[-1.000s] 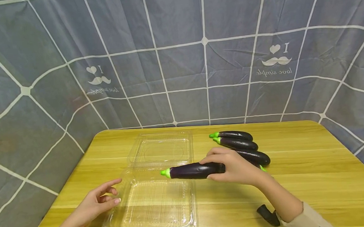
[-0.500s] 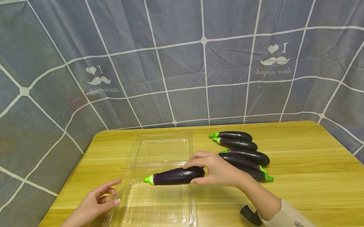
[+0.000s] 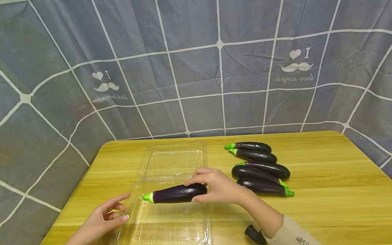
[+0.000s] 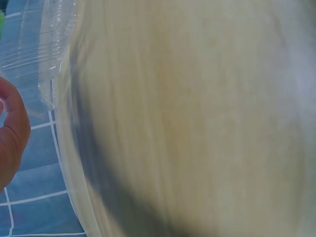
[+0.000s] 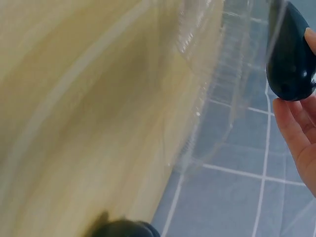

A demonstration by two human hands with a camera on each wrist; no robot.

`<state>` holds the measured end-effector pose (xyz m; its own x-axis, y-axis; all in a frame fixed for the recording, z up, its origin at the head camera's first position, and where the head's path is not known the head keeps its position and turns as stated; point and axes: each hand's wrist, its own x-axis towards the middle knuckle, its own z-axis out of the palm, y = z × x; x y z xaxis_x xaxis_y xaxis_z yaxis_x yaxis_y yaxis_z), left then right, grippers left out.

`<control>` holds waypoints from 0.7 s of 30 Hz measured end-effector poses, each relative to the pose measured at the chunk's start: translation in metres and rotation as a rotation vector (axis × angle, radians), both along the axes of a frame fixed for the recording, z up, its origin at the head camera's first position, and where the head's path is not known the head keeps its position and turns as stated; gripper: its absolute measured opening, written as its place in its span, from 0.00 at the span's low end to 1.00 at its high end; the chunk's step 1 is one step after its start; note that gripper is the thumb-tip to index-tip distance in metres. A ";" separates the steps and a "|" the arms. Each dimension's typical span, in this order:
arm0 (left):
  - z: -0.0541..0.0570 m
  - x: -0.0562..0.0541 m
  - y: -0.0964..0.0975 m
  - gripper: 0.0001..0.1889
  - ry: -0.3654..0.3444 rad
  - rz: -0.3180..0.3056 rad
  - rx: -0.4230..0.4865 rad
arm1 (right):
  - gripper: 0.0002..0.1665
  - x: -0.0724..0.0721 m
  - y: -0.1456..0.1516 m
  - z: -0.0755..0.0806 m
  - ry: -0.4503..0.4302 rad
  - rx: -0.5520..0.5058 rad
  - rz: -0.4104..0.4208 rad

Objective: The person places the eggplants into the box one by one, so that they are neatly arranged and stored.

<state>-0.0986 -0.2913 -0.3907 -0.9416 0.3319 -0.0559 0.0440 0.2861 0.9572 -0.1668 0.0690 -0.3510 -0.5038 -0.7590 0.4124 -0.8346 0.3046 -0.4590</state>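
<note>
A dark purple eggplant [image 3: 173, 194] with a bright green stem lies across the near half of a clear plastic clamshell container [image 3: 169, 244], apparently held above its floor. My right hand [image 3: 218, 186] grips the eggplant's rounded end between thumb and fingers. In the right wrist view, that rounded end [image 5: 291, 64] shows between the fingers, close to the clear plastic. At the container's left edge, my left hand [image 3: 102, 222] holds nothing, its fingers loosely bent. Only part of the left hand [image 4: 11, 133] appears in the left wrist view. The container's lid [image 3: 171, 161] is folded back behind it.
Several more eggplants [image 3: 262, 187] lie in a row on the right half of the wooden table [image 3: 321, 189]. A grey curtain [image 3: 199, 73] with white lines hangs behind the table. A black object [image 3: 255, 235] sits by the right wrist.
My right hand has carried the eggplant left and slightly toward me, from the container's right edge to above its near half. My left hand has stayed in place.
</note>
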 end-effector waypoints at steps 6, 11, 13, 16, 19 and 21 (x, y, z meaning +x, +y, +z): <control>-0.003 -0.001 -0.001 0.26 -0.002 0.009 0.002 | 0.22 -0.001 -0.012 -0.010 -0.026 0.017 -0.027; -0.005 -0.001 -0.002 0.27 -0.004 -0.008 0.035 | 0.22 -0.003 -0.021 -0.015 -0.055 0.052 -0.068; -0.006 -0.002 -0.002 0.27 -0.006 -0.021 0.060 | 0.22 -0.004 -0.024 -0.017 -0.059 0.069 -0.082; -0.007 -0.003 -0.003 0.28 -0.006 -0.042 0.102 | 0.22 -0.004 -0.028 -0.020 -0.065 0.092 -0.091; -0.008 -0.003 -0.004 0.28 -0.004 -0.060 0.137 | 0.22 -0.003 -0.032 -0.023 -0.070 0.117 -0.099; -0.009 -0.004 -0.004 0.28 -0.007 -0.069 0.155 | 0.22 -0.002 -0.034 -0.025 -0.068 0.130 -0.107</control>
